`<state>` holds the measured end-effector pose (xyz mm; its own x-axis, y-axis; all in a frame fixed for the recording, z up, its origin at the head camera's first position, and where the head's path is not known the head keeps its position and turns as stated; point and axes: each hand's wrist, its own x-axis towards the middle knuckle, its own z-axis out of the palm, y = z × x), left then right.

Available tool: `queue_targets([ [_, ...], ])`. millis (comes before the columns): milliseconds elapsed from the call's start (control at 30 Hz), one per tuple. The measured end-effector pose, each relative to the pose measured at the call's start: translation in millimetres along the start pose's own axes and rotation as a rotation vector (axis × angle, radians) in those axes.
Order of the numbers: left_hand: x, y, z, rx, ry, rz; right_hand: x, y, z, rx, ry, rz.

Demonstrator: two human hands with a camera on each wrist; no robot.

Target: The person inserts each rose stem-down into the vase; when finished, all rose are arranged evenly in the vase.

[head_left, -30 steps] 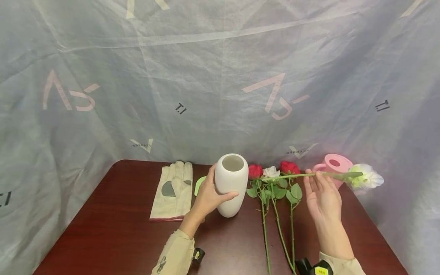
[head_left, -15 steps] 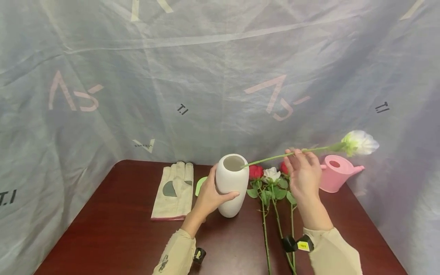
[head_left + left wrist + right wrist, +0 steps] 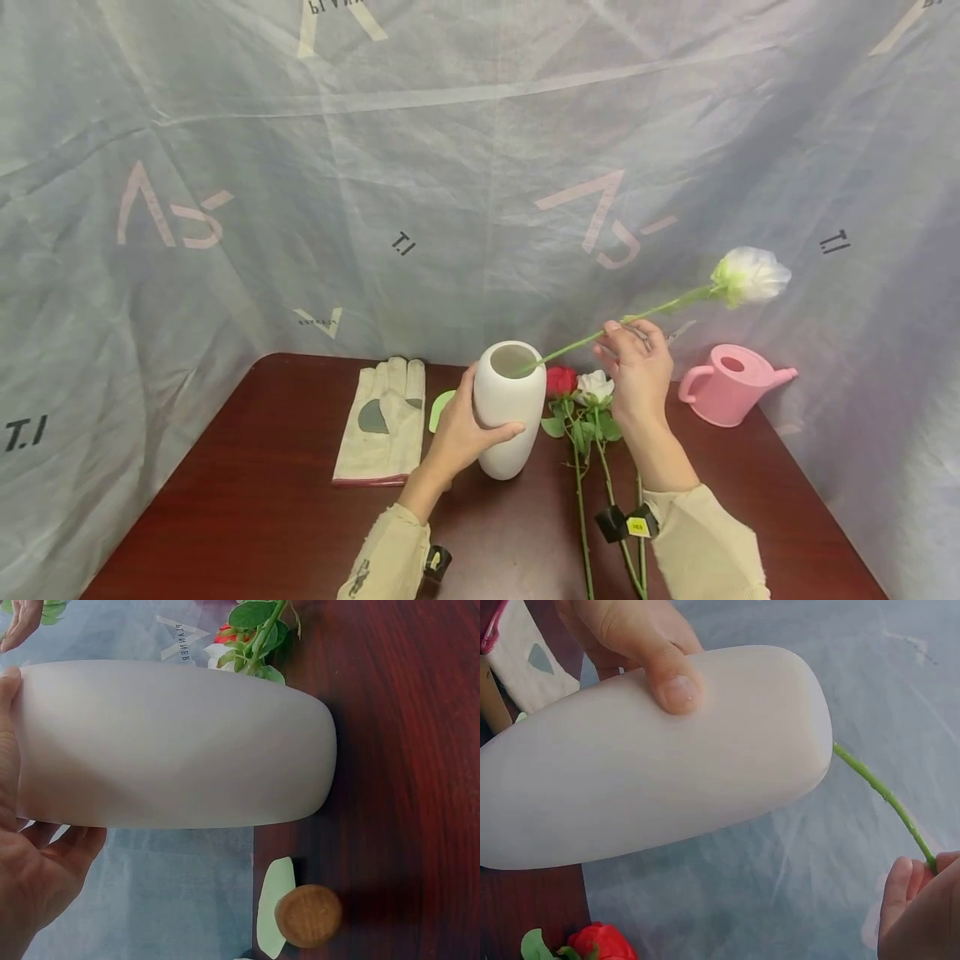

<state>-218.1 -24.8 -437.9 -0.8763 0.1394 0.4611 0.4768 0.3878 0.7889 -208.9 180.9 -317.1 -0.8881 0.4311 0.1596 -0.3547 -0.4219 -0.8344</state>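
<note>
- Now, compared with the earlier head views, the right hand (image 3: 639,367) is shifted leftward and the white flower (image 3: 752,277) is tilted more steeply, with its bloom raised.
- The stem (image 3: 576,345), held nearly level one second earlier, is now passed over the rim into the vase mouth; it is pinched between the right thumb and fingers.
- The pink watering can (image 3: 729,400), formerly part-covered, is fully exposed, with its looped handle and tapering spout.
- The vase (image 3: 512,402) is kept between the glove and the lying flowers, its side gripped by the left hand (image 3: 459,432), whose thumb is laid across the front.
- Its wall is smooth, matte white and rounded, narrowed toward the base.
- The glove (image 3: 381,425) is made of pale cloth, with grey patches and a red hem.
- The red rose (image 3: 561,381) and white rose (image 3: 596,387) are layered in petals.
- Reddish-brown grain is shown by the table (image 3: 247,492).
</note>
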Motion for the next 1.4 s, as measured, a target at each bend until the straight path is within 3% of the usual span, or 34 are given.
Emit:
queue_targets([
  [433, -2.0, -1.1, 1.3, 0.016, 0.003, 0.004, -10.5, 17.1, 5.5, -0.127, -0.056, 0.019],
  [900, -1.0, -0.7, 1.2, -0.008, 0.006, 0.008, -16.2, 30.9, 9.2, -0.239, -0.071, -0.111],
  [1167, -0.8, -0.5, 0.8, -0.018, 0.006, 0.02, -21.0, 33.4, 10.8, -0.278, -0.136, -0.147],
  [1400, -0.7, 0.4, 1.1, -0.024, -0.007, 0.012, -21.3, 35.6, 11.3, -0.421, -0.148, -0.101],
])
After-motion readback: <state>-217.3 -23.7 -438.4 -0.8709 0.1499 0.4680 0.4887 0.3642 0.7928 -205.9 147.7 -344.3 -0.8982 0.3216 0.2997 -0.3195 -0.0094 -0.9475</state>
